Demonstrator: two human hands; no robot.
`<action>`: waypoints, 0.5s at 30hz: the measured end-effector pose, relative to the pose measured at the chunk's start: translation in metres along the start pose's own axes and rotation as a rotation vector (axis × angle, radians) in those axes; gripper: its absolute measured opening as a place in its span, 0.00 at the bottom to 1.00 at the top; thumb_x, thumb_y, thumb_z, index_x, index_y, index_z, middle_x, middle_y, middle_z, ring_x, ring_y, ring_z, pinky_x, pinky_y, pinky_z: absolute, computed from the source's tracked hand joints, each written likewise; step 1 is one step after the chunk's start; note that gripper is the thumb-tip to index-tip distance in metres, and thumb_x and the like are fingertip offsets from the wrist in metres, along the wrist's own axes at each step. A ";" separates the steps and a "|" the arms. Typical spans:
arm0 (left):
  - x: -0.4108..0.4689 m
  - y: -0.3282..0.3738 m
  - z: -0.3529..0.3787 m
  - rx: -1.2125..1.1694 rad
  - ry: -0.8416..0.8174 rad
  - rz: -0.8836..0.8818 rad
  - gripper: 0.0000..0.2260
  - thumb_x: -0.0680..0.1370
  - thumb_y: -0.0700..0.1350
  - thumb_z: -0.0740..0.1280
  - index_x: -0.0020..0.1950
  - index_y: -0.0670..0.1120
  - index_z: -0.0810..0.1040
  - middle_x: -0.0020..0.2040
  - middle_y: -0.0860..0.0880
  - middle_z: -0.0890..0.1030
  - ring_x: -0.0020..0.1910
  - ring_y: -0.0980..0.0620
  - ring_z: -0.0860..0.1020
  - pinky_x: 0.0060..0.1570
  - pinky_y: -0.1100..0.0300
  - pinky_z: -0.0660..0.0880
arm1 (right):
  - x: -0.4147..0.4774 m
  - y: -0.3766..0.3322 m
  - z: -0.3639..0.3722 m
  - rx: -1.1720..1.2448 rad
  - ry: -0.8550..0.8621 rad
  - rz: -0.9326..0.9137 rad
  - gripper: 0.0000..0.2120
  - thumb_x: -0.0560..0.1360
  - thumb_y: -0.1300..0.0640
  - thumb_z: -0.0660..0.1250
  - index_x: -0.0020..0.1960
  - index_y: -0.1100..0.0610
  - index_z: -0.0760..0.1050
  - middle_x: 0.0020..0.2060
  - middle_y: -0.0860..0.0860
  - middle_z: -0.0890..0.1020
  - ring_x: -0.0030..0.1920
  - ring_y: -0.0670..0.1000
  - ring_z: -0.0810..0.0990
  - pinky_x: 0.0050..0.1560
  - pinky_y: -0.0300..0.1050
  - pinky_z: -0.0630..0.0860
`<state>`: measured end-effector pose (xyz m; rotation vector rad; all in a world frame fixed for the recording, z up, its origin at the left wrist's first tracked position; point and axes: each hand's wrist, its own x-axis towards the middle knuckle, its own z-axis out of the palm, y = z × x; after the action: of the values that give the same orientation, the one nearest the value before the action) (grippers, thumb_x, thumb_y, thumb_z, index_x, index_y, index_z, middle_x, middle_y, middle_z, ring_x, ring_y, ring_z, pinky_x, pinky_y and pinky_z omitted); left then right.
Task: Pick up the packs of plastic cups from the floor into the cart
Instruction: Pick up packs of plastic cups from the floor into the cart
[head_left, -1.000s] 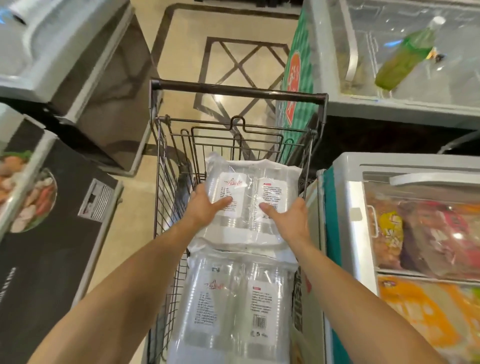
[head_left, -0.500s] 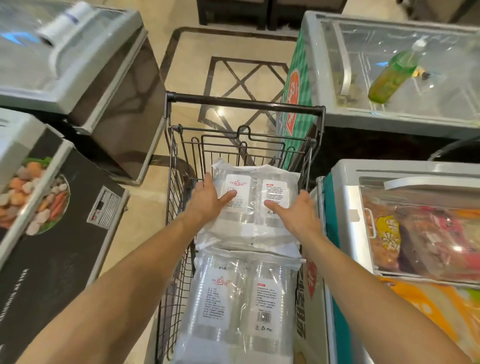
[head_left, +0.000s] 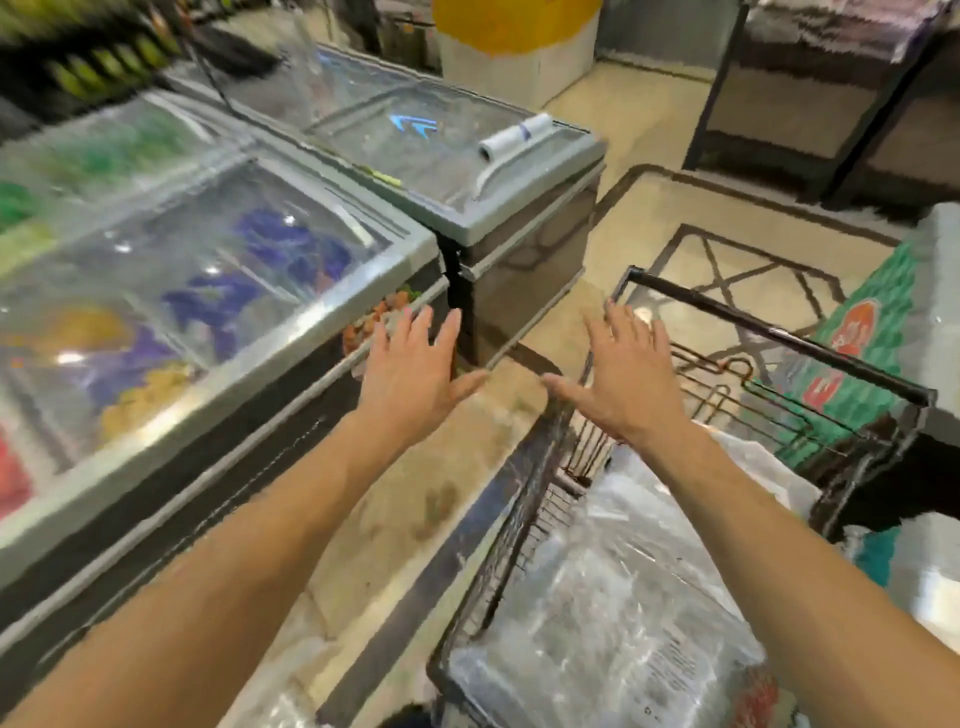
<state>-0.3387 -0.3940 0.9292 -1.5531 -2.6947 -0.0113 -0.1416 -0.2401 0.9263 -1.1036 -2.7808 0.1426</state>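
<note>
Both hands (head_left: 519, 376) outstretched, fingers spread

A food shop: big glass-top freezers (head_left: 208, 291) stand left of the left hand's fingers (head_left: 418, 332), a wire shopping cart (head_left: 779, 335) to their right.

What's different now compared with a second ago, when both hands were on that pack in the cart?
Both hands let go and lifted away to the left. The left hand is now open over the floor by the freezer, and the right hand is open over the left side of the cart. The view swung left too. The packs of cups stayed in the cart.
</note>
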 end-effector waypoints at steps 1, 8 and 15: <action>-0.017 -0.030 -0.010 0.005 0.004 -0.052 0.40 0.83 0.72 0.55 0.88 0.51 0.53 0.86 0.41 0.59 0.86 0.38 0.55 0.83 0.36 0.53 | 0.007 -0.027 0.002 0.016 0.017 -0.057 0.52 0.75 0.19 0.51 0.85 0.55 0.60 0.84 0.60 0.63 0.84 0.62 0.60 0.83 0.68 0.53; -0.156 -0.200 -0.033 0.054 0.049 -0.383 0.40 0.81 0.72 0.54 0.86 0.48 0.59 0.84 0.38 0.64 0.83 0.34 0.61 0.80 0.34 0.58 | 0.009 -0.227 0.027 0.076 -0.009 -0.422 0.50 0.75 0.21 0.51 0.83 0.57 0.62 0.82 0.61 0.65 0.83 0.61 0.61 0.83 0.68 0.54; -0.311 -0.333 0.013 0.012 -0.035 -0.549 0.42 0.81 0.72 0.51 0.84 0.43 0.64 0.77 0.35 0.72 0.76 0.32 0.70 0.74 0.36 0.67 | -0.051 -0.388 0.094 0.088 -0.100 -0.587 0.49 0.78 0.24 0.57 0.84 0.60 0.62 0.81 0.62 0.68 0.82 0.62 0.64 0.83 0.66 0.56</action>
<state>-0.4712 -0.8298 0.9095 -0.7714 -3.0415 0.0183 -0.3818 -0.5600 0.8836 -0.2362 -3.0144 0.2508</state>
